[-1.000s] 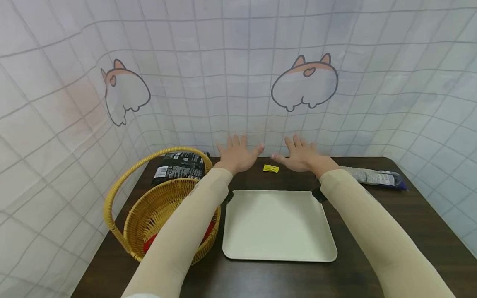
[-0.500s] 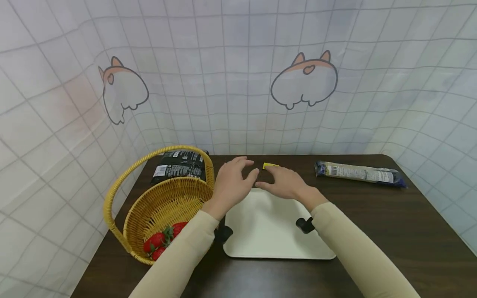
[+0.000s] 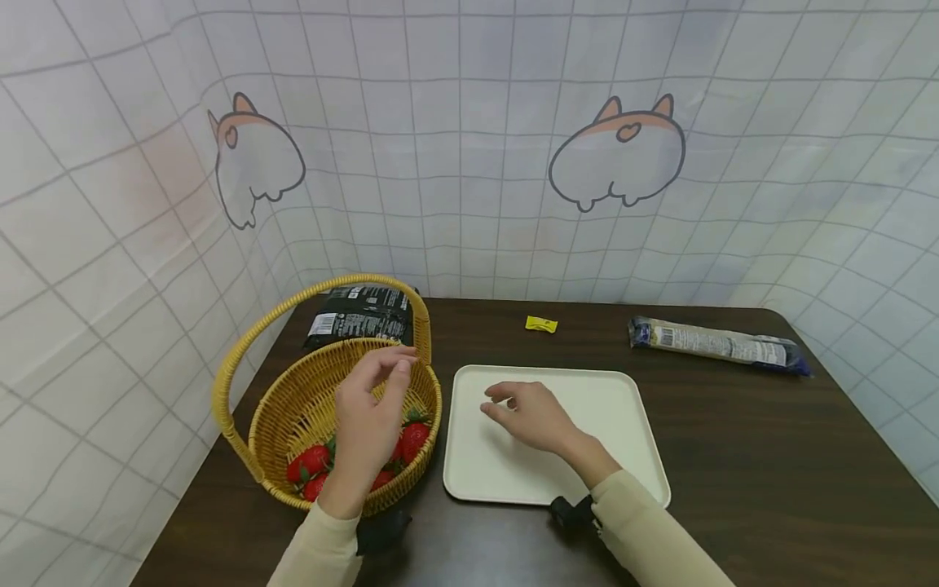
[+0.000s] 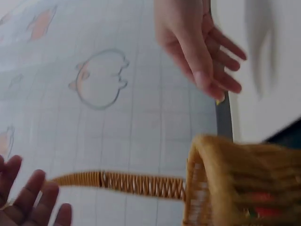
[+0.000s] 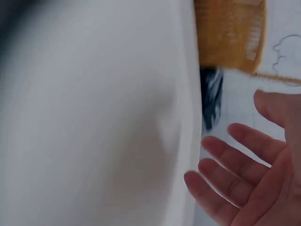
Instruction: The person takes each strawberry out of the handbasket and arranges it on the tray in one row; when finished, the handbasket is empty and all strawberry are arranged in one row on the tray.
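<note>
My left hand [image 3: 372, 416] hovers over the right part of a yellow wicker basket [image 3: 267, 416], its fingers loosely bent and holding nothing. Red strawberries [image 3: 310, 463] with green leaves lie in the bottom of the basket, partly hidden behind that hand. Above a cream rectangular tray [image 3: 587, 456] is my right hand [image 3: 535, 416], fingers relaxed and nothing between them. In the right wrist view the right hand [image 5: 249, 174] shows spread fingers beside the tray's rim [image 5: 188, 117]. The left wrist view has the left hand's fingers [image 4: 40, 197] near the basket's handle [image 4: 141, 183].
Behind the basket lies a black printed packet [image 3: 363, 314]. A small yellow wrapped piece [image 3: 541, 324] sits beyond the tray. At the back right is a long clear-and-blue packet [image 3: 719, 344]. A white grid-patterned curtain [image 3: 469, 163] surrounds the dark wooden table [image 3: 763, 456].
Both hands have drawn back toward the body from the far table edge. The left hand has moved left over the basket, and the right hand has come back over the tray.
</note>
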Demonstrator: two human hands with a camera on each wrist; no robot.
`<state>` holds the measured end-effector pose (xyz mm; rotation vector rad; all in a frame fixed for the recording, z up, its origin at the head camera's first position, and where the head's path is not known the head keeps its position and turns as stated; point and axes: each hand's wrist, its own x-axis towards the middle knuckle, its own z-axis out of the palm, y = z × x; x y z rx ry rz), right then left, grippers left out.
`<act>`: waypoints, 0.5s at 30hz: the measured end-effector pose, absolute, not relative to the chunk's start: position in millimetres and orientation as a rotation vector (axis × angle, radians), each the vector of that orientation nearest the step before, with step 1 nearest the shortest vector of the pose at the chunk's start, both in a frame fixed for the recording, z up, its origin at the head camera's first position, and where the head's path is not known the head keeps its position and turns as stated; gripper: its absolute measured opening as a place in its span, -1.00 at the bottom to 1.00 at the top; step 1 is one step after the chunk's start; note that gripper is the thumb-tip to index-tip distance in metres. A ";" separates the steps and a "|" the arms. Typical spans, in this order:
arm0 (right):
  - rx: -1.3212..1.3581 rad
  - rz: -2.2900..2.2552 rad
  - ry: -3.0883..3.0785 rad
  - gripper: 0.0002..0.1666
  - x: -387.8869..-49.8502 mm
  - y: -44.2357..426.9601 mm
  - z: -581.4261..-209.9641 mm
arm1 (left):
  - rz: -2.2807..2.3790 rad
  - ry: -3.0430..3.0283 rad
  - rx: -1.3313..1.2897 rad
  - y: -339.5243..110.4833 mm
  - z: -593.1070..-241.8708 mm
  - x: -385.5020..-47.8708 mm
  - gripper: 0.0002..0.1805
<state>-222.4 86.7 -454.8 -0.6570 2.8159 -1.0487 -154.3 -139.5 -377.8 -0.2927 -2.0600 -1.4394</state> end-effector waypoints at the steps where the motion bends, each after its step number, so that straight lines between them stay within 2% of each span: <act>1: -0.663 -1.131 2.769 -0.58 -219.5 83.7 -456.1 | -1.420 -1.998 -0.287 -143.7 -379.1 -150.7 -0.87; 8: -0.645 -1.500 2.576 -0.69 -202.8 64.6 -457.0 | -1.209 -1.487 -0.297 -161.2 -374.3 -126.3 -0.82; 15: -0.647 -1.683 2.542 -0.82 -195.8 50.2 -456.1 | -0.958 -1.163 0.003 -185.7 -373.3 -118.3 -0.74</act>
